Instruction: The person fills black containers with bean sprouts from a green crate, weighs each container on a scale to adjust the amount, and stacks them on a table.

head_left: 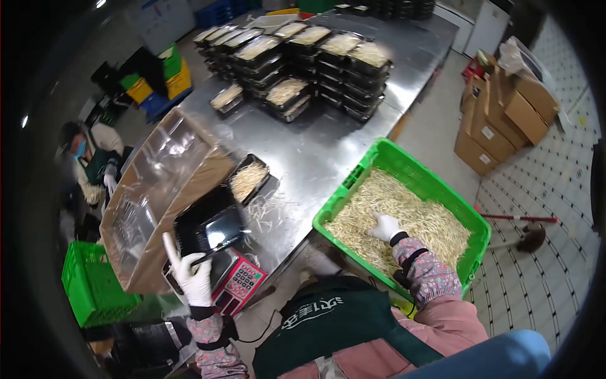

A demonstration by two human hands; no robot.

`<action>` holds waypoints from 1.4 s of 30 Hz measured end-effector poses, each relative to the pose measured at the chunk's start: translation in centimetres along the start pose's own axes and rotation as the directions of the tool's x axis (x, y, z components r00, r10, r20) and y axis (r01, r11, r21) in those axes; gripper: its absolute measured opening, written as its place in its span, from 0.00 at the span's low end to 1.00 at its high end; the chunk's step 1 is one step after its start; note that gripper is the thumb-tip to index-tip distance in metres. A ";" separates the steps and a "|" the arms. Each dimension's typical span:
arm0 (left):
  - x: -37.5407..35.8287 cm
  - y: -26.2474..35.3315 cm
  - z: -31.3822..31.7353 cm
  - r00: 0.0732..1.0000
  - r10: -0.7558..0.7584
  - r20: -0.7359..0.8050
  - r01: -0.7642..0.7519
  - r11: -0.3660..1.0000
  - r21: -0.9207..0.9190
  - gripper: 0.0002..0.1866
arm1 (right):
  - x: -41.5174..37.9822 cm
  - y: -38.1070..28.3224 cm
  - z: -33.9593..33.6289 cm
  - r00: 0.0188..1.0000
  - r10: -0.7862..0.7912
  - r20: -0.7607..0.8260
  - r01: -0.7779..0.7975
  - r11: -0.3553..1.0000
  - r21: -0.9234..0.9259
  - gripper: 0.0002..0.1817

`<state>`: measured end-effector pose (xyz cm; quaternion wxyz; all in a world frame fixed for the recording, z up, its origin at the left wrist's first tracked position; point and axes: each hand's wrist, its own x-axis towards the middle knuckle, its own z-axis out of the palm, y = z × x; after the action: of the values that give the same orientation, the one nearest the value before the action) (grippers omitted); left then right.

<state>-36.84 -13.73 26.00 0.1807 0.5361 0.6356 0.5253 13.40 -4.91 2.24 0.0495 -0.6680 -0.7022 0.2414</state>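
Observation:
My left hand (194, 278), in a white glove, grips the near edge of a black plastic tray (210, 218), with its index finger stretched along the side. The tray is tilted above a red and white digital scale (238, 282), which it partly hides. My right hand (386, 228), gloved too, is down in a heap of bean sprouts (413, 218) inside a green crate (435, 179). Its fingers curl into the sprouts and their tips are hidden. Just beyond the held tray, another black tray filled with sprouts (249, 181) sits on the metal table (303, 148).
Stacks of filled trays (341, 63) cover the table's far part. A cardboard box lined with clear plastic (161, 170) stands left of the scale. A masked person (95, 158) is beyond it. A green crate (95, 284) is low at left; flattened cardboard (505, 117) leans at right.

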 end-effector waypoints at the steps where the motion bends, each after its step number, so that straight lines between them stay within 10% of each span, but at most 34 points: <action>1: 0.3 -0.2 3.3 0.990 0.125 0.061 -0.128 0.990 0.052 0.13 | -0.4 -0.4 -1.8 0.996 0.090 0.023 -0.092 0.992 0.084 0.41; 3: 0.2 0.7 9.3 0.972 0.149 0.182 -0.131 0.986 -0.108 0.11 | -1.7 0.9 -3.7 0.980 0.194 0.048 -0.200 0.964 0.174 0.40; 5: -0.2 0.7 14.2 0.915 0.216 0.341 -0.169 0.972 -0.161 0.10 | -2.6 3.9 -4.2 0.985 0.162 0.055 -0.144 0.614 0.776 0.39; 10: -2.4 1.8 24.6 0.746 0.141 0.651 -0.009 0.979 -0.202 0.11 | -7.7 4.4 -15.5 0.987 0.100 0.122 -0.152 0.395 0.906 0.35; 14: -4.8 3.3 30.9 0.539 0.381 0.752 -0.432 0.891 -0.142 0.08 | -10.0 1.6 -20.6 0.990 -0.056 0.127 -0.106 0.286 0.952 0.31; 16: -6.8 5.4 33.2 0.428 0.401 0.809 -0.382 0.892 -0.240 0.08 | -9.7 0.1 -20.5 0.978 -0.137 0.157 -0.062 0.527 0.848 0.34; 18: -8.9 7.0 34.7 0.386 0.439 0.811 -0.298 0.892 -0.341 0.10 | -9.1 -1.6 -19.9 0.986 -0.039 0.161 0.021 0.994 0.112 0.35; 21: -10.6 6.4 35.9 0.419 0.360 0.834 -0.149 0.933 -0.328 0.08 | -8.7 -1.8 -15.5 0.970 -0.173 -0.174 0.143 0.975 -0.170 0.38; 30: -9.8 2.4 34.1 0.717 0.247 0.652 0.036 0.921 -0.389 0.09 | -9.4 -1.7 -21.6 0.904 -0.318 -0.284 0.394 0.879 0.269 0.41; 35: -9.4 2.9 33.4 0.755 0.239 0.611 0.055 0.905 -0.422 0.10 | -8.3 -4.1 -15.0 0.904 -0.356 -0.237 0.298 0.922 -0.249 0.39; 42: -8.5 2.5 31.2 0.829 0.262 0.493 0.090 0.809 -0.581 0.12 | -6.7 -6.6 -16.7 0.846 -0.516 -0.137 0.528 0.846 0.070 0.36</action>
<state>-7.77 -6.68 13.39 0.4856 0.6123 0.3381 0.5244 14.57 -6.71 21.26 0.1878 -0.4606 -0.8399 0.2172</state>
